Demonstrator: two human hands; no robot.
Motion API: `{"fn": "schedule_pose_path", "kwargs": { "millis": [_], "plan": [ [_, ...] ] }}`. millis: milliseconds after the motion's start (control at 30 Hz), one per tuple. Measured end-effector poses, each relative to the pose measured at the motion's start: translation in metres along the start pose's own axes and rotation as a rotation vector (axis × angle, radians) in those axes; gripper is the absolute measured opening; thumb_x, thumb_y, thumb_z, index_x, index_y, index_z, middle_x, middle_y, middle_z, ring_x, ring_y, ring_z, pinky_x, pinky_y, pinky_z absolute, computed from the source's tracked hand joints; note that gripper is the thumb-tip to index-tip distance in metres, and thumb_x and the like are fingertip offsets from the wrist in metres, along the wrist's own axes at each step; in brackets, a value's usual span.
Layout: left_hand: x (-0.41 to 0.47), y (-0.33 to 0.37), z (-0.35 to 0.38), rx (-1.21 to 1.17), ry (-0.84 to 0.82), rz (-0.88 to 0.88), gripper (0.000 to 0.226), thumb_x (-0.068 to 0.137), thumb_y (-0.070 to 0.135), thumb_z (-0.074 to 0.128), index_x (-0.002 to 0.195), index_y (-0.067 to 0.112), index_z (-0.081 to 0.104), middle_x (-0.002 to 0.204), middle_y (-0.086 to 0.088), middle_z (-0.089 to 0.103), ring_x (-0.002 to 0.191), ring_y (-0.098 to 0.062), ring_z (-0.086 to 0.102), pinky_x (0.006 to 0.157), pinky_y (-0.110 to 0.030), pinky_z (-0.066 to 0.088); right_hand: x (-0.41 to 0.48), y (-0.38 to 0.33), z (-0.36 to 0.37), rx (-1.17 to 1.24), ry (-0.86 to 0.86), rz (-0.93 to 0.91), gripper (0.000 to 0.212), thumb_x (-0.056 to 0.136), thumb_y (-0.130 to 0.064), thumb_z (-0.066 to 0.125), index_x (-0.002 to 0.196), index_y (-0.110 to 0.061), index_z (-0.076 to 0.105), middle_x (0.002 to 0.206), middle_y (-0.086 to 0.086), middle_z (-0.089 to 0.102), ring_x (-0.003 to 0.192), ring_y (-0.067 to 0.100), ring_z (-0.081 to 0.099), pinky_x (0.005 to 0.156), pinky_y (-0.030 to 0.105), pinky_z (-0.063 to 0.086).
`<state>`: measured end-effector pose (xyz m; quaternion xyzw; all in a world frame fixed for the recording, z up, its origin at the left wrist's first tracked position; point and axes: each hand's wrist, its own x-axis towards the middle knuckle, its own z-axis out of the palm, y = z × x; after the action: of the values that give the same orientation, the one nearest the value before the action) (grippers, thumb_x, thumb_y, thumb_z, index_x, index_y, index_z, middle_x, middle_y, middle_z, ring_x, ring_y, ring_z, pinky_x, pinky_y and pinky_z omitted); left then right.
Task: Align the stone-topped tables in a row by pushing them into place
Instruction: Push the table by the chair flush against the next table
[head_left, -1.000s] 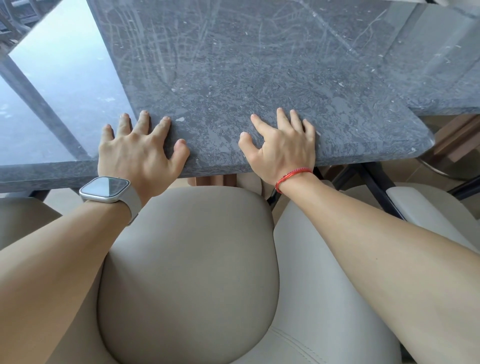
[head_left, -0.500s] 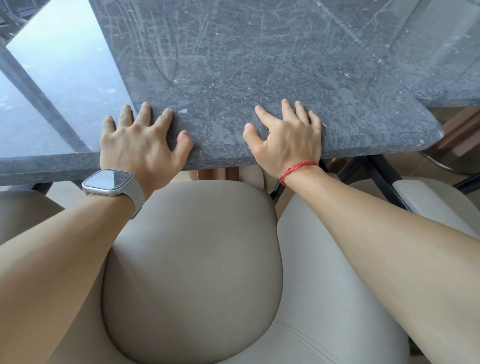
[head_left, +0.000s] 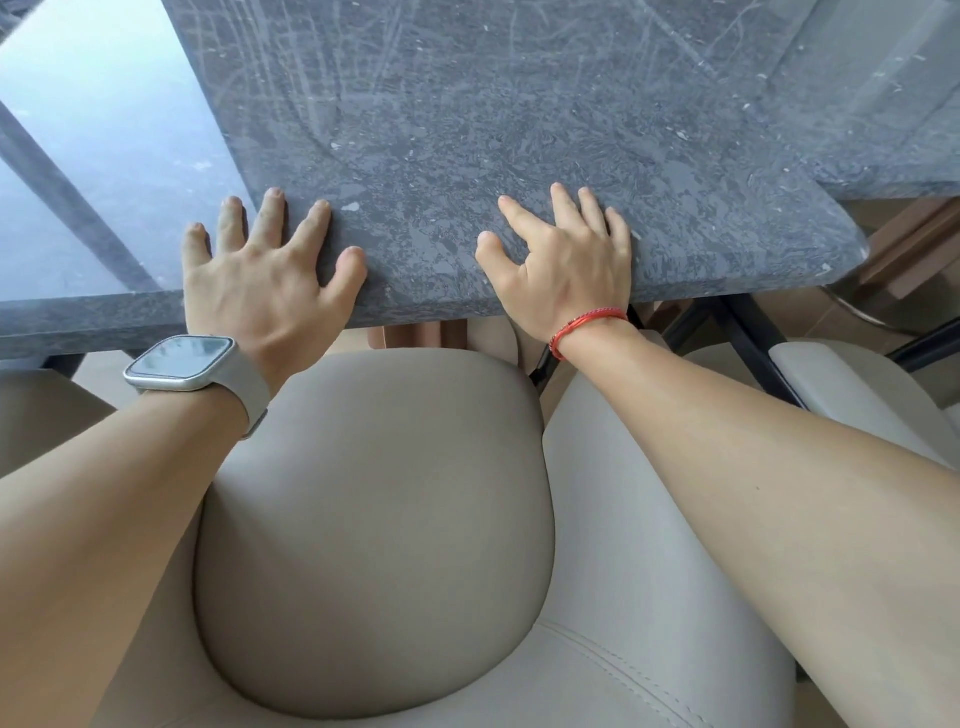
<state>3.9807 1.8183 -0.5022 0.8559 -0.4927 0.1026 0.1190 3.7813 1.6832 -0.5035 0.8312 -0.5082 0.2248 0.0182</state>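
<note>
Both of your hands lie flat and open on the near edge of the middle table (head_left: 519, 130), clasping nothing: your left hand (head_left: 260, 280) has its fingers splayed across the seam with the table at nine o'clock (head_left: 104, 166), and your right hand (head_left: 566, 265) presses palm-down with the heel over the rim. That dark stone top fills the view from ten to two o'clock; a third table (head_left: 883, 104) touches or slightly overlaps its far right side, I cannot tell which. You are leaning over a beige chair back (head_left: 374, 519) at six o'clock.

Expect the slab to be heavy, stiff and unforgiving; it will probably move in short jerks on its black metal legs (head_left: 748, 343) rather than glide. The polished surface looks slick, so flat palms may skid. Take the thick front edge instead, heels against it, and keep your left fingers out of the seam, where the tops could pinch as they close.
</note>
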Motion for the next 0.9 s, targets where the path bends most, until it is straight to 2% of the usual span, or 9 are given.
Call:
{"fn": "schedule_pose_path", "kwargs": {
  "millis": [133,300,500,900],
  "plan": [
    [-0.0024,-0.0020,-0.0033,-0.012,-0.017,0.009,0.075,0.092,0.070,0.016,0.152,0.033,0.041,0.165,-0.011,0.036,0.153,-0.039,0.027,0.122,-0.058,0.018,-0.0006,-0.0019,-0.0014,-0.001,-0.034,-0.007,0.061,0.088,-0.067,0.034,0.140,-0.043,0.055,0.155,0.013,0.045,0.147,0.035,0.032,0.121,0.051,0.017],
    [-0.0016,0.0014,-0.0025,0.042,0.055,0.043,0.074,0.092,0.067,0.022,0.144,0.022,0.050,0.149,-0.021,0.050,0.139,-0.046,0.041,0.112,-0.060,0.031,-0.0014,-0.0015,-0.0010,-0.009,-0.005,-0.002,0.060,0.088,-0.066,0.034,0.139,-0.043,0.057,0.153,0.013,0.048,0.146,0.035,0.034,0.120,0.051,0.018],
    [-0.0065,0.0048,0.0021,0.003,0.140,0.020,0.067,0.095,0.061,0.025,0.138,0.021,0.058,0.146,-0.019,0.056,0.138,-0.047,0.045,0.114,-0.062,0.032,-0.0022,-0.0016,-0.0001,-0.016,0.009,0.005,0.060,0.087,-0.066,0.034,0.136,-0.043,0.059,0.150,0.015,0.050,0.144,0.036,0.037,0.120,0.054,0.016],
    [-0.0071,0.0055,0.0019,0.017,0.200,0.032,0.063,0.098,0.054,0.026,0.123,0.011,0.065,0.129,-0.023,0.065,0.122,-0.050,0.055,0.102,-0.059,0.042,-0.0031,-0.0034,-0.0007,0.021,0.030,-0.013,0.056,0.087,-0.058,0.037,0.132,-0.038,0.065,0.146,0.018,0.054,0.141,0.039,0.041,0.118,0.054,0.022]
  ]
}}
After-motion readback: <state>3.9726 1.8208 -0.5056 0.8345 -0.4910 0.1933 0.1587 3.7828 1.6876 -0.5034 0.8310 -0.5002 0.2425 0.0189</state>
